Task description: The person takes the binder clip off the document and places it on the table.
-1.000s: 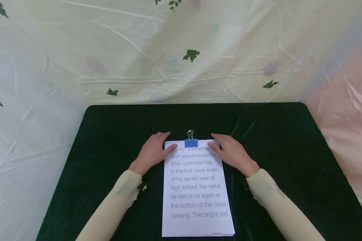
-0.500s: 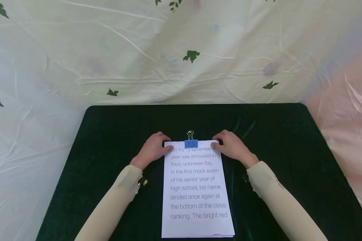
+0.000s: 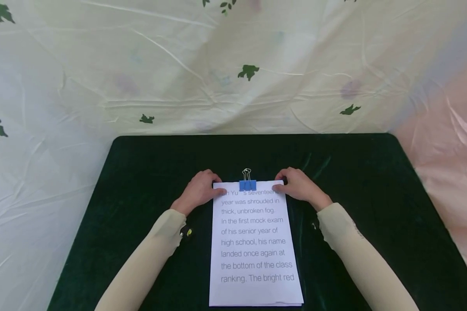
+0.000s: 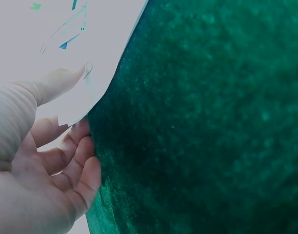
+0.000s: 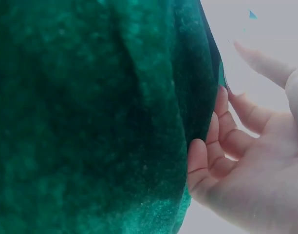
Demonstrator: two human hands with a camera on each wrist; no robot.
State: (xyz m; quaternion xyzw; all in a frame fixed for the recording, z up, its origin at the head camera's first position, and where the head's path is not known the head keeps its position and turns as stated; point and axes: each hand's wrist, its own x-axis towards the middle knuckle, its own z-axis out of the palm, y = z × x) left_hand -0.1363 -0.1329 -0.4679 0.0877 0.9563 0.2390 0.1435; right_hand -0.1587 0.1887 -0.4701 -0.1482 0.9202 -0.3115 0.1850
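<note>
A stack of white printed paper [image 3: 253, 242] lies on the dark green table, its large text facing me. A blue binder clip [image 3: 247, 185] bites the middle of its top edge, wire handles pointing away. My left hand [image 3: 196, 192] pinches the top left corner, thumb on the page. In the left wrist view, the curled fingers [image 4: 83, 163] sit at and below the paper's edge. The top right corner is pinched by my right hand [image 3: 301, 188], thumb over the text. In the right wrist view its fingers [image 5: 200, 156] curl beside the green cloth, the index finger at the sheet's edge.
Dark green velvety cloth [image 3: 159, 164] covers the table, with creases at the right. Behind it hangs a pale, wrinkled curtain [image 3: 179, 65] with green leaf shapes, turning pink at the right. Cream sleeves cover both forearms.
Both hands have closed in on the top corners, thumbs and fingers coming together on the paper. The right hand's fingers have curled in. The stack stays in place.
</note>
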